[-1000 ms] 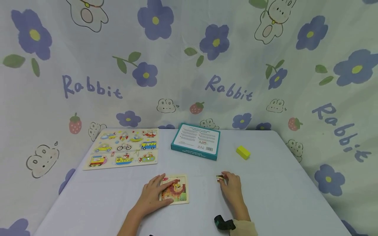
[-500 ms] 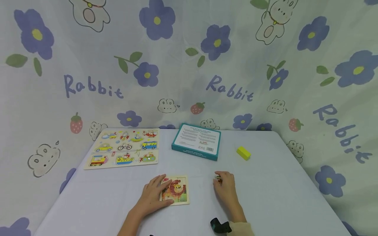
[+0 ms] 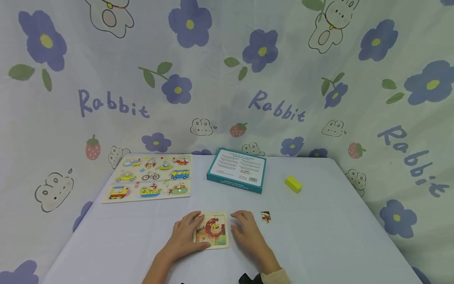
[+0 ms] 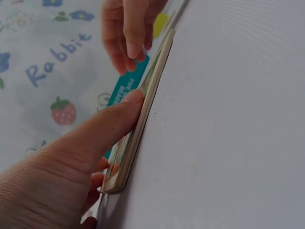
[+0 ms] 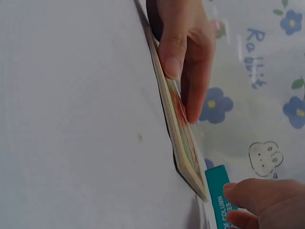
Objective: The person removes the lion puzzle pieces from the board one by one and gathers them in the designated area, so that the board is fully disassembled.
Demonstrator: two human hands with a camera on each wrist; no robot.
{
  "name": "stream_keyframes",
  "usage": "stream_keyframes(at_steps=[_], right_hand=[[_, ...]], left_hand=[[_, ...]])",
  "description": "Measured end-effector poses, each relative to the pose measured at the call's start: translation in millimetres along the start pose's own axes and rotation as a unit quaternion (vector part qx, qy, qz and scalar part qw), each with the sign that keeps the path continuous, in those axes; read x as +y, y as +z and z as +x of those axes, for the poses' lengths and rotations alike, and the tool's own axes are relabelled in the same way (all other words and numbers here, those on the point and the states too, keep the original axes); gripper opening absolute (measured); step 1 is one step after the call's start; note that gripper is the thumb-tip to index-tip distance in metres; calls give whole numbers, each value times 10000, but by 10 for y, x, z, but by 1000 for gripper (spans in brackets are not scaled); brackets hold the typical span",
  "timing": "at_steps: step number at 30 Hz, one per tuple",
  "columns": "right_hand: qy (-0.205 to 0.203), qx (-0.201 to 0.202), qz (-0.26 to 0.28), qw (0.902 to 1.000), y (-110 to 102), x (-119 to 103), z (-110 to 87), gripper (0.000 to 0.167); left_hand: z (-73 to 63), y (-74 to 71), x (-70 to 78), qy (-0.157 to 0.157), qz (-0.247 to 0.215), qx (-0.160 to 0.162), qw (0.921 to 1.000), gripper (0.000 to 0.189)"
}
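A small wooden jigsaw puzzle with a lion picture point(image 3: 214, 230) lies in its pale frame near the front middle of the table. My left hand point(image 3: 186, 232) holds it at its left side, thumb on the near edge and fingers at the left and far edges. In the left wrist view the thumb point(image 4: 107, 126) presses on the frame's rim. Just right of the frame is my right hand point(image 3: 250, 234), fingers loosely bent and nothing in them. A loose puzzle piece point(image 3: 266, 216), brown, red and cream, lies on the table beyond that hand's right side.
A wooden vehicle puzzle board point(image 3: 149, 176) lies at the back left. A flat teal box point(image 3: 237, 169) sits at the back middle, with a yellow block point(image 3: 293, 184) to its right. A patterned cloth point(image 3: 220, 90) hangs behind the table point(image 3: 330, 228).
My right hand has let go of the puzzle piece, which now lies on the table, and moved left to the lion puzzle. The left index finger has drawn back off the picture.
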State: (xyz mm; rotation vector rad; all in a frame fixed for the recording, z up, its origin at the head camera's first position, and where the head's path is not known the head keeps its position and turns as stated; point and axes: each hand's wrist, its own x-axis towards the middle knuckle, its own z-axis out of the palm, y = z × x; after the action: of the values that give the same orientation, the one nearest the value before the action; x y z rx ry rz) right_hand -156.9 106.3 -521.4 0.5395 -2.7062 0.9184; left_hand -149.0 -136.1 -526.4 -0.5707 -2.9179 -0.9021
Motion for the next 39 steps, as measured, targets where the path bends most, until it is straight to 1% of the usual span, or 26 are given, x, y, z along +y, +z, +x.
stream_keyframes(at_steps=[3,7,10,12,13,16,19,22,26,28,32,39], right_hand=[[-302,-308,-15,9991,23,-62,-6,30],[-719,-542,-111,9959,59,-127,-15,31],[-795,-662,-289,9942,91,-168,-16,33],[-759,-676,-461,9938,116,-189,-10,35],[-727,-663,-531,9937,129,-196,-6,35],[-768,-443,-613,9942,166,-201,5,33],[-786,-248,-536,9952,195,-200,16,29],[-747,-136,-393,9963,227,-200,23,27],[-747,48,-325,9967,286,-196,28,25],[-723,168,-297,9968,307,-202,27,24],[-518,318,-256,9978,329,-223,25,23],[-76,293,-122,9995,332,-260,12,24]], left_hand=[[-1,8,19,101,47,-38,9999,98],[-8,12,51,137,125,-115,9998,102],[-11,5,66,136,184,-116,9997,102],[-11,-2,68,160,197,-100,9996,102],[-11,-7,70,171,196,-99,9996,101],[-4,-18,74,181,182,-95,9996,101],[4,-22,78,148,179,-133,9996,101],[7,-27,83,111,102,-145,9998,100],[-6,-37,87,102,33,-110,9999,99],[-10,-36,84,120,75,-96,9999,98],[-10,-31,83,137,69,-109,9998,97],[-15,-24,85,77,30,-223,9997,97]])
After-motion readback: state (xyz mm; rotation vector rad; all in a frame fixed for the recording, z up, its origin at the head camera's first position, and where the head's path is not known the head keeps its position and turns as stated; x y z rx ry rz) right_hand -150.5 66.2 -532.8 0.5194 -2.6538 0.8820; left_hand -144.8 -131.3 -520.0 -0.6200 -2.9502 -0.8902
